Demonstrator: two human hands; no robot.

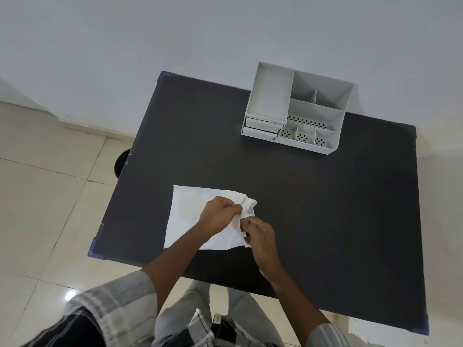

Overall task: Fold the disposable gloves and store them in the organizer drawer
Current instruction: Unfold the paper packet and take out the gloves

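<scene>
A thin white translucent disposable glove (pixel 190 216) lies spread on the near left part of the dark matte tabletop (pixel 325 209). The left hand (pixel 218 212) pinches the glove's crumpled right edge with its fingers closed on the plastic; the right hand (pixel 260 237), just beside it, also grips that edge. The white plastic compartmented organizer (pixel 295 108) with small front drawers stands well apart at the far side.

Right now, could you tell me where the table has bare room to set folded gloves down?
The dark table is bare between the gloves and the white organizer, and along its whole right side. It is crowded only where the left hand and right hand pinch the gloves.
</scene>
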